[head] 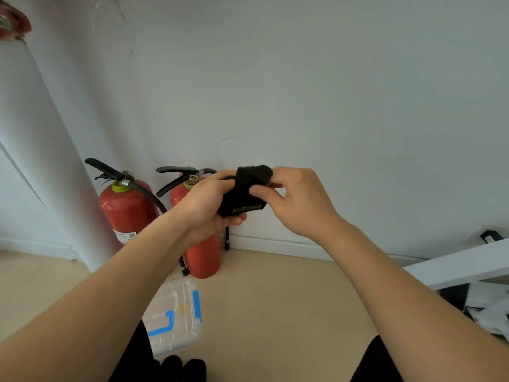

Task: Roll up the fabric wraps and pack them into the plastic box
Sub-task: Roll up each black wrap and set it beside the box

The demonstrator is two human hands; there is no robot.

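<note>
Gripping a black fabric wrap with yellow lettering (246,198) in both hands, raised before a plain white wall (303,92).
The left hand (208,206) curls round the bundled lower part, thumb beneath; the right hand (298,201) pinches the upper flap between thumb and fingers. On the beige floor (275,299) below, near and left of centre, lies a clear plastic box with blue latches (177,317), partly hidden by the left forearm. Two red fire extinguishers (128,213) stand by the far wall, just beyond the box.
</note>
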